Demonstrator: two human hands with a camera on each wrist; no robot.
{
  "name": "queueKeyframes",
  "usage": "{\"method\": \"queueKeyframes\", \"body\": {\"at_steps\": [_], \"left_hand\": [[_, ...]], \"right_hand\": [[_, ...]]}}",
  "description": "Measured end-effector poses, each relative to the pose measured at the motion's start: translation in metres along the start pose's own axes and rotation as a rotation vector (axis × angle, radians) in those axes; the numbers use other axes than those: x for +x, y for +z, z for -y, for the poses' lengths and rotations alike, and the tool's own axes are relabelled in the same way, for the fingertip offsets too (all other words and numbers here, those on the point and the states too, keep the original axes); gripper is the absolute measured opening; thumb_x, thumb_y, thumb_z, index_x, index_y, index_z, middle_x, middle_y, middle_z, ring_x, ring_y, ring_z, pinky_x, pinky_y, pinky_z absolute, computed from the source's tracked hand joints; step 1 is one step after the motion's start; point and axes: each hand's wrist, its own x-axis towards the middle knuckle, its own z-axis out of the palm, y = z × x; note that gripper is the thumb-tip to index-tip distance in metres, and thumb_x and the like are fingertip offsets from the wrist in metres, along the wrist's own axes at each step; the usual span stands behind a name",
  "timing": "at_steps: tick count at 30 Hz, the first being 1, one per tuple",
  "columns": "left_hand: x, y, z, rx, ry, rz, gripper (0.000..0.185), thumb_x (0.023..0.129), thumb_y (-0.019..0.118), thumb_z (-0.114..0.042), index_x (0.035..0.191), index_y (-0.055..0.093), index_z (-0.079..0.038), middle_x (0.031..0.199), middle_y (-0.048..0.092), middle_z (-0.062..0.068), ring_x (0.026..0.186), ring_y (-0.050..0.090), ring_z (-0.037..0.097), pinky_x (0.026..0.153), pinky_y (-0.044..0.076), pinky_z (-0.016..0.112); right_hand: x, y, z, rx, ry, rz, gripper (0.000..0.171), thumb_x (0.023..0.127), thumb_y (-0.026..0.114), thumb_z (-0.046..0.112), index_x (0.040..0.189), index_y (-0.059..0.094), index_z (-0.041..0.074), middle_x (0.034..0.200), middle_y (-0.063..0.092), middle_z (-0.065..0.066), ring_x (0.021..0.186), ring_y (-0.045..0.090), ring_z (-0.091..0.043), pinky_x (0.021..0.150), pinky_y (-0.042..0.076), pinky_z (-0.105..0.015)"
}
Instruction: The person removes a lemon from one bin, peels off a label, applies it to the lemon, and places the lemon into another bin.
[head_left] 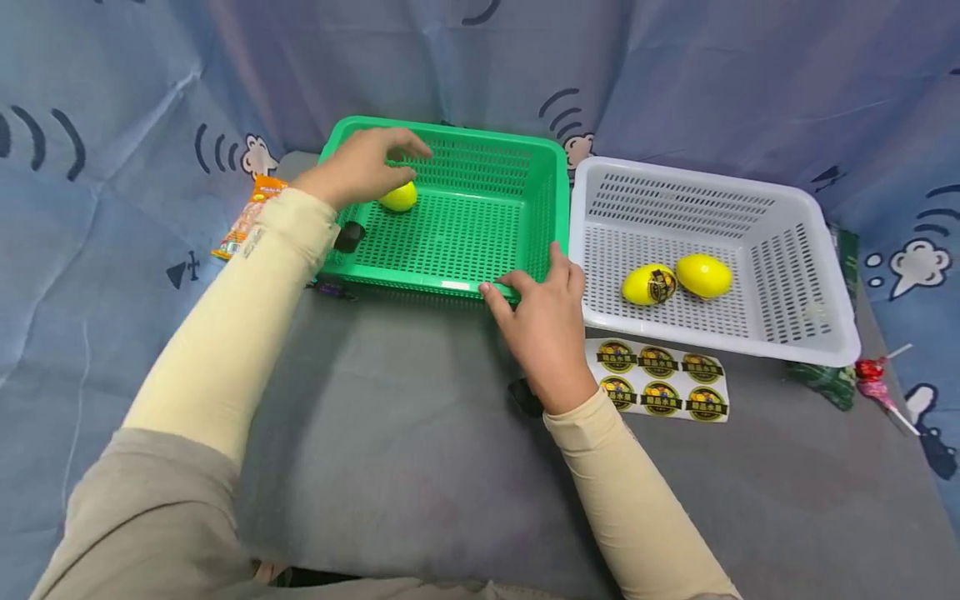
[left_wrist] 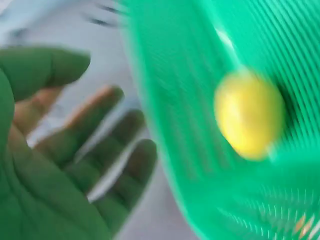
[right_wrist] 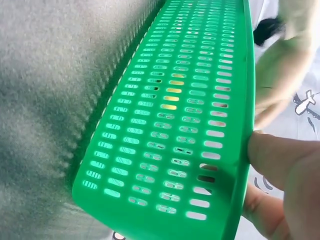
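My left hand point(head_left: 367, 167) hovers over the left end of the green basket point(head_left: 450, 285), its fingers spread and holding nothing. Just below it a yellow lemon point(head_left: 399, 198) lies on the basket floor. The left wrist view shows the relaxed palm point(left_wrist: 55, 165) beside the basket wall, apart from the blurred lemon point(left_wrist: 250, 116). With thumb and fingers my right hand point(head_left: 551, 333) grips the basket's rim at the front right corner. Seen from the right wrist, those fingers point(right_wrist: 280, 160) hold the rim, and yellow shows through the slots.
Right of the green basket stands a white basket point(head_left: 705, 333) with a stickered lemon point(head_left: 648, 285) and a plain lemon point(head_left: 704, 276). In front lies a sheet of round stickers point(head_left: 660, 379). An orange snack packet point(head_left: 251, 217) is at left; lollipops point(head_left: 877, 383) and a green packet point(head_left: 828, 382) at right.
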Motion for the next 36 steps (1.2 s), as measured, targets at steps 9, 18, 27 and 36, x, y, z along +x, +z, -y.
{"method": "queueKeyframes", "body": {"at_steps": [9,18,27,36], "left_hand": [[0.038,0.004,0.065,0.063,-0.134,0.347,0.054,0.102,0.062,0.002,0.154,0.056,-0.012,0.158,0.041,0.019,0.121,0.042,0.035,0.096,0.042,0.046],[0.041,0.008,0.077,0.041,-0.123,0.282,0.063,0.101,0.073,-0.015,0.159,0.048,-0.012,0.167,0.034,0.018,0.136,0.043,0.038,0.104,0.043,0.052],[-0.029,0.014,-0.017,-0.255,-0.021,-0.123,0.062,0.093,0.084,-0.036,0.150,0.062,-0.025,0.144,0.057,0.009,0.111,0.063,0.029,0.087,0.053,0.042],[-0.146,0.107,-0.078,-0.495,-0.010,-0.137,0.059,0.086,0.091,-0.015,0.142,0.070,-0.020,0.141,0.064,-0.002,0.110,0.064,0.025,0.086,0.059,0.042]], "right_hand": [[-0.003,0.008,0.004,-0.008,-0.034,0.033,0.041,0.104,0.067,0.049,0.117,0.082,0.013,0.161,0.032,-0.038,0.148,0.026,-0.054,0.117,0.034,-0.058],[-0.001,0.003,0.001,-0.015,-0.031,0.014,0.041,0.103,0.069,0.049,0.115,0.082,0.013,0.161,0.032,-0.037,0.147,0.027,-0.054,0.115,0.037,-0.060],[-0.002,0.001,-0.002,-0.030,-0.034,0.024,0.041,0.104,0.067,0.049,0.116,0.082,0.012,0.161,0.032,-0.038,0.146,0.028,-0.055,0.114,0.037,-0.061],[-0.004,-0.006,-0.004,-0.070,-0.033,0.037,0.043,0.104,0.067,0.048,0.118,0.081,0.010,0.159,0.034,-0.039,0.144,0.029,-0.057,0.111,0.040,-0.063]]}}
